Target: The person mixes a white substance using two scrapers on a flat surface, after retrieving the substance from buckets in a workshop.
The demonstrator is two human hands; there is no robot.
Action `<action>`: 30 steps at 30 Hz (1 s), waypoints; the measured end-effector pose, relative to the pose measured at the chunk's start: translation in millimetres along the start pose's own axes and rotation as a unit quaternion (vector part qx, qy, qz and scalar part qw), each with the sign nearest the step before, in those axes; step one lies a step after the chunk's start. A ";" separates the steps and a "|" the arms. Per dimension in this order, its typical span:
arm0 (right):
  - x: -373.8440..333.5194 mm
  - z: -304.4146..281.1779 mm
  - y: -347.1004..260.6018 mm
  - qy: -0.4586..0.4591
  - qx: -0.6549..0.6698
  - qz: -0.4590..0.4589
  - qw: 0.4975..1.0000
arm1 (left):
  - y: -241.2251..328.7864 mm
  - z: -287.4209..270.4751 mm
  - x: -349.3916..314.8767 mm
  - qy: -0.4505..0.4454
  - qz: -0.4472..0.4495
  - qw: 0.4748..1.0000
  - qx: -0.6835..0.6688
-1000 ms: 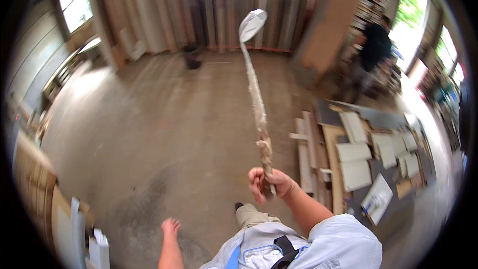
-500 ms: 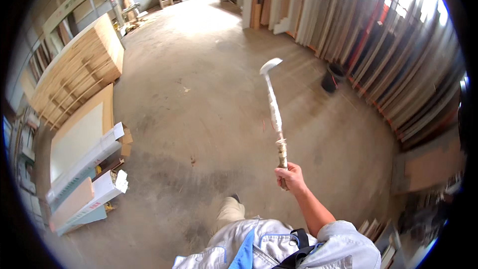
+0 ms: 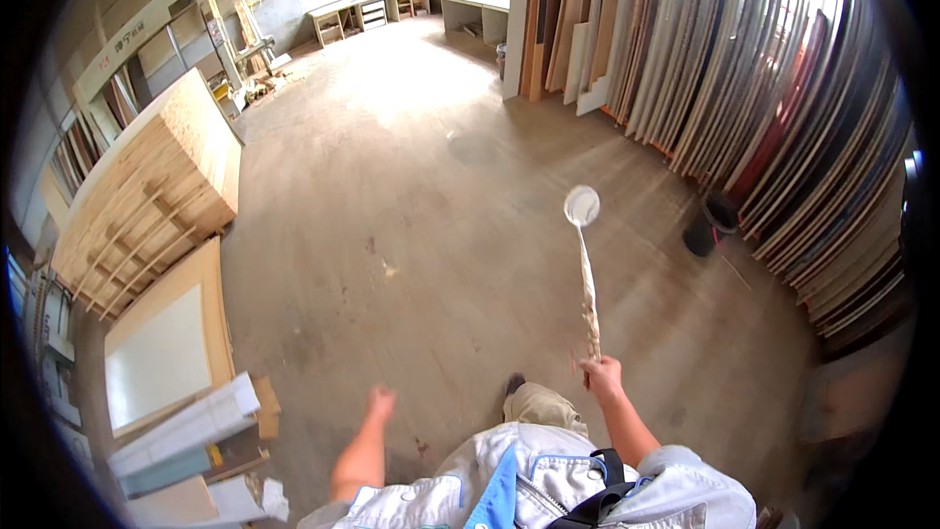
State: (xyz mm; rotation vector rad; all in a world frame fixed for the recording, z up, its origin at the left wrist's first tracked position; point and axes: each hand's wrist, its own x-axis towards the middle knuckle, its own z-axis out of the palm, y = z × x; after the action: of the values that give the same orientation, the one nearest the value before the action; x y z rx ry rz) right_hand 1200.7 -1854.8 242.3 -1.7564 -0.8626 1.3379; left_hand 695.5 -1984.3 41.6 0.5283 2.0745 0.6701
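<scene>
My right hand (image 3: 603, 377) is closed around the lower end of a long-handled ladle (image 3: 587, 279). Its handle looks wrapped in white and points forward, away from me. At the far end, the round pale bowl is above the concrete floor. My left hand (image 3: 382, 400) hangs low over the floor on the left, away from the ladle. Motion blurs its fingers, so their position is unclear.
Along the right wall lean many upright boards (image 3: 685, 78), with a black bucket (image 3: 707, 225) at their foot. A stack of wooden panels (image 3: 157, 186), a white-faced board (image 3: 162, 353) and long cartons (image 3: 191, 421) line the left. Workbenches (image 3: 367, 8) stand at the back.
My left hand has come into view at the lower left. The ladle has swung right and nearer, its bowl now lower in the picture. Boards and bucket appear shifted as I walk.
</scene>
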 end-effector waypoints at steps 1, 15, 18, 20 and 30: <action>25.9 13.2 -3.3 0.000 -0.005 0.016 1.000 | 83.0 -23.9 39.1 0.036 0.058 0.994 0.083; 438.7 361.3 -369.6 -0.209 0.182 -0.041 0.960 | 220.5 -45.1 294.5 -0.115 -0.125 0.946 0.275; 561.8 439.9 -407.4 -0.128 0.111 -0.106 0.980 | 297.0 -33.8 393.3 -0.141 -0.143 0.942 0.269; 620.2 480.9 -417.0 -0.069 0.005 -0.106 0.992 | 356.3 -44.1 468.6 -0.140 -0.137 0.944 0.264; 853.8 628.4 -451.2 -0.060 0.055 0.175 0.981 | 846.8 -191.4 855.7 -0.013 -0.097 0.993 0.058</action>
State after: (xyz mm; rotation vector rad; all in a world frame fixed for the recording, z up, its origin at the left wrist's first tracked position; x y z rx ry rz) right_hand 751.2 -799.8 130.9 -1.8109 -0.5445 1.6991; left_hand 180.6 -884.5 147.4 0.3910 2.1169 0.4293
